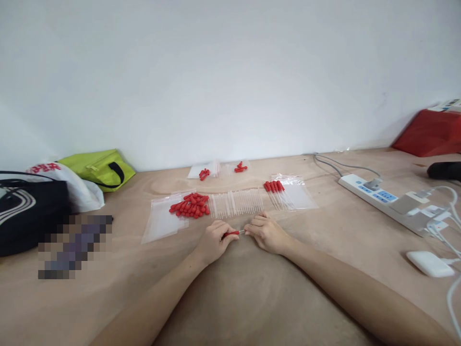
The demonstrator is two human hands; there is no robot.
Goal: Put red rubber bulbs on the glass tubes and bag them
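My left hand (216, 239) is closed around a red rubber dropper bulb (232, 233), its narrow end pointing right. My right hand (265, 234) pinches a thin clear dropper tube (242, 231), whose end meets the bulb; how deep it sits inside I cannot tell. Just beyond my hands lies a row of clear tubes (236, 203). To its left is a heap of red bulbs (190, 205) partly on clear plastic bags (158, 221). Several droppers with red bulbs on their tubes (275, 186) lie to the right, beside another clear bag (300, 196).
Small groups of red bulbs (204, 174) lie on bags near the wall. A white power strip (382, 199) with cables and a white charging case (430, 264) are on the right. A black bag (32, 216) and a lime-green bag (97, 168) stand left, a red bag (432, 132) far right.
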